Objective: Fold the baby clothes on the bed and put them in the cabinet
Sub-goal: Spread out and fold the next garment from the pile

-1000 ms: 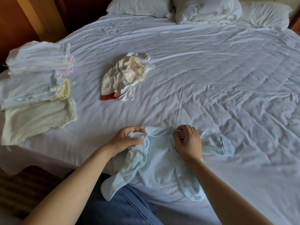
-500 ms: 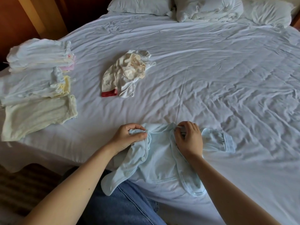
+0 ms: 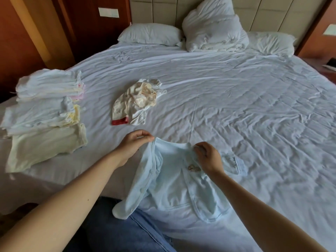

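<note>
A pale blue baby top [image 3: 172,182] lies at the near edge of the white bed [image 3: 236,106], its left sleeve hanging over the edge. My left hand [image 3: 132,144] pinches the top's left shoulder by the collar. My right hand [image 3: 209,157] grips the right shoulder, and a small printed motif shows just below it. A crumpled cream garment with a red cuff [image 3: 136,102] lies unfolded further up the bed. Three piles of folded baby clothes [image 3: 47,113] sit along the bed's left edge.
Two pillows [image 3: 151,33] and a bundled white duvet [image 3: 214,31] lie at the headboard. Dark wooden panelling [image 3: 36,30] stands behind the bed's left side. My jeans-clad leg [image 3: 116,231] is against the near bed edge.
Both hands have spread apart along the collar and opened the blue top flatter, uncovering the printed motif. My head has tilted up, bringing the headboard into view.
</note>
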A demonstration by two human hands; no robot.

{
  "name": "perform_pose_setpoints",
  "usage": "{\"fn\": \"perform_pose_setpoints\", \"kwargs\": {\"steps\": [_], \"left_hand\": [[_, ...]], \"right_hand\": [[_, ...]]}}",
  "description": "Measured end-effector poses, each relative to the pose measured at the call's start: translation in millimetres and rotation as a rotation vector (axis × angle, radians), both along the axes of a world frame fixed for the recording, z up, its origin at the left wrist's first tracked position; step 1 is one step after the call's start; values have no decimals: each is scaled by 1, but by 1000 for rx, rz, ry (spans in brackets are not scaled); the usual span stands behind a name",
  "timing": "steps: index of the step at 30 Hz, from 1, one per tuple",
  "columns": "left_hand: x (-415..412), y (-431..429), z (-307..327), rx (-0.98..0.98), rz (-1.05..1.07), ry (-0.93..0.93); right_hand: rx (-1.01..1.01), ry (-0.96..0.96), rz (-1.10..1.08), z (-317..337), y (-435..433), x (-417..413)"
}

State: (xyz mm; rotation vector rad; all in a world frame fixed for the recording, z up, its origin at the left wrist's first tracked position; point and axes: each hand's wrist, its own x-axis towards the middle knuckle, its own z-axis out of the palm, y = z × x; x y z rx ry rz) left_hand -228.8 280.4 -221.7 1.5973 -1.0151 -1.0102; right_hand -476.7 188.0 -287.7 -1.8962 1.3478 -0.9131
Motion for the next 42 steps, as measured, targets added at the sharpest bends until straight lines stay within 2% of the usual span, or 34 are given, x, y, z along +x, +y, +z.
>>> {"fn": "perform_pose_setpoints", "kwargs": {"steps": [5, 11, 13, 15, 18, 21, 24, 29, 35, 42], "left_hand": [[-2, 0, 44, -163, -9, -115], [-6, 0, 99, -475, -9, -451], [-8, 5, 118, -579, 36, -534], [-11, 12, 135, -687, 124, -713], [-21, 19, 160, -784, 149, -1133], [-28, 22, 183, -814, 156, -1313], [-34, 20, 198, -741, 152, -1453], [-44, 23, 208, -692, 89, -1513], [-52, 40, 202, -740, 88, -1283], [-64, 61, 184, -803, 39, -1187]], "right_hand": [[-39, -94, 58, 59, -2, -12], [-166, -219, 134, 135, -1, -19], [-212, -295, 148, 160, 2, -23], [-280, -336, 163, 185, 10, -27], [-434, -276, 152, 214, 23, -32], [-553, -135, 62, 234, 34, -37], [-645, 0, -12, 250, 39, -43], [-644, 102, -85, 270, 42, -50], [-633, -11, -88, 271, 52, -71], [-522, -53, 81, 258, 73, -96]]}}
